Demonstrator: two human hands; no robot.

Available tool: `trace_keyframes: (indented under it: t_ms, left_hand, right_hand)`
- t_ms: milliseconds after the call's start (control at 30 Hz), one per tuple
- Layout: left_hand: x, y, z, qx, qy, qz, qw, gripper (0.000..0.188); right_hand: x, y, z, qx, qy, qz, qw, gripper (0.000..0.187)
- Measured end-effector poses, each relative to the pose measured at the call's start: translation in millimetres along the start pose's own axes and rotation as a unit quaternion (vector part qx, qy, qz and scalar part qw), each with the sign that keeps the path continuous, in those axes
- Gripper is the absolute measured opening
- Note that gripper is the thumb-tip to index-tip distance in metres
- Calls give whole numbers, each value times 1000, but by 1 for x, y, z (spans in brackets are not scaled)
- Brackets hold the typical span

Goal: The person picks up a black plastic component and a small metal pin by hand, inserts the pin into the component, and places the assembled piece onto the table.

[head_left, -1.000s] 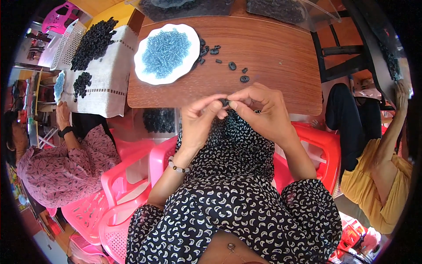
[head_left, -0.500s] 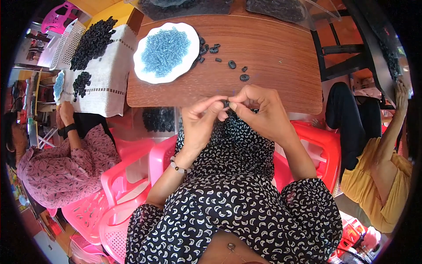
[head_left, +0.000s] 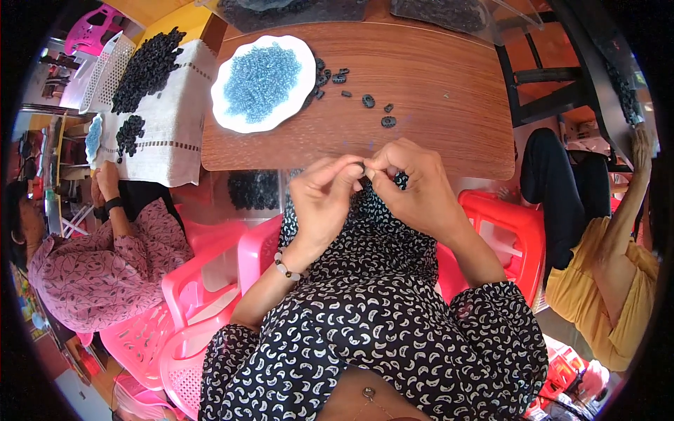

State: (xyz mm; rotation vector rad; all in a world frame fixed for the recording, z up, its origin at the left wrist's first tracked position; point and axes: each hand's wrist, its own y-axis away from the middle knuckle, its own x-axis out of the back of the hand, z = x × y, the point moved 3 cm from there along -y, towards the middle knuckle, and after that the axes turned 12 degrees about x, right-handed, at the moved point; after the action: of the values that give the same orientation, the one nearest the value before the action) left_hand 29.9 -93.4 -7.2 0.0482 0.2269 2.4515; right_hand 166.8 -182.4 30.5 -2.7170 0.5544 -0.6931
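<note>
Just off the table's near edge, my left hand [head_left: 319, 200] and my right hand [head_left: 415, 184] meet fingertip to fingertip. Both pinch one small black part [head_left: 362, 168], mostly covered by the fingers. A white scalloped plate [head_left: 219, 105] heaped with small translucent blue pieces [head_left: 261, 83] stands beyond my left hand. Beside its right rim lie several black plastic parts [head_left: 321, 73]. Farther right, an oval black part with a notched edge [head_left: 368, 102] and a similar oval part [head_left: 388, 122] rest on the wood, along with smaller black bits [head_left: 346, 94].
The brown wooden table [head_left: 449, 126] has clear trays of black parts [head_left: 449, 15] along its far edge. At left, a person in pink [head_left: 105, 281] sits by a cloth-covered table [head_left: 172, 130] piled with black parts [head_left: 147, 70]. A person in yellow [head_left: 597, 288] sits at right.
My fingers have shifted slightly around the small black part, which shows a little more at the fingertips. Both hands stay together in nearly the same place.
</note>
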Motion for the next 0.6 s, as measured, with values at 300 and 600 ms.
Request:
trace_keyframes:
  t_ms: [300,600]
  left_hand:
    - [0,3,3,31,43,-40,998,18]
    - [3,5,3,91,74,-108,987,19]
  right_hand:
    - [4,4,29,-131,-243,-50,960,4]
    - [8,1,38,-99,-366,-107,919,47]
